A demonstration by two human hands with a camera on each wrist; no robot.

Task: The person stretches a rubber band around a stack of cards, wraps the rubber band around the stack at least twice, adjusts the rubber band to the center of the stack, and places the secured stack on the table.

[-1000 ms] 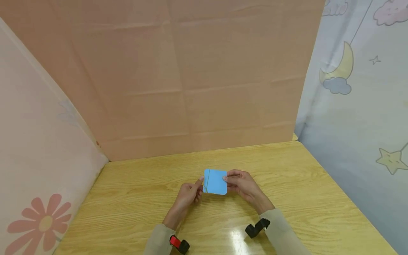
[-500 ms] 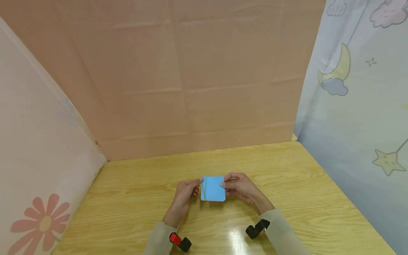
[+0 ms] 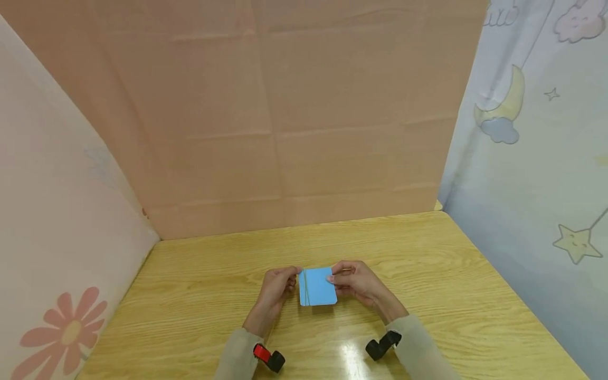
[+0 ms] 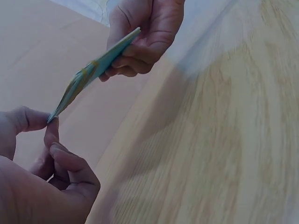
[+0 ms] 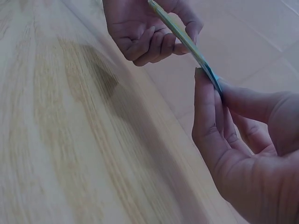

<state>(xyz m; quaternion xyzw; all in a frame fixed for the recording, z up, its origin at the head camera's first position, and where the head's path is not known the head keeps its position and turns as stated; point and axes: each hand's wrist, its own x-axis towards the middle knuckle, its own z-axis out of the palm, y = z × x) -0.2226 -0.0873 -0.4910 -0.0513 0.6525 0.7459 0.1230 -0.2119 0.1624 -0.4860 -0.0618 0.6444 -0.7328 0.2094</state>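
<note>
Both hands meet over the middle of the wooden table (image 3: 427, 274), each pinching one end of a thin stack of blue cards (image 3: 317, 286) held a little above the wood. The left hand (image 3: 277, 287) has its thumb and forefinger closed on the left edge of the stack, the other fingers curled under; the left wrist view shows that corner caught right at the fingertips. The right hand (image 3: 357, 282) pinches the opposite edge, thumb on top and fingers folded beneath. A thin yellowish rubber band (image 3: 306, 287) wraps the cards just inside the left hand's pinch, well away from the right hand's. The stack tilts between the two grips, seen edge-on from the wrists. Behind the hands stands a peach backdrop (image 3: 285, 105).
</note>
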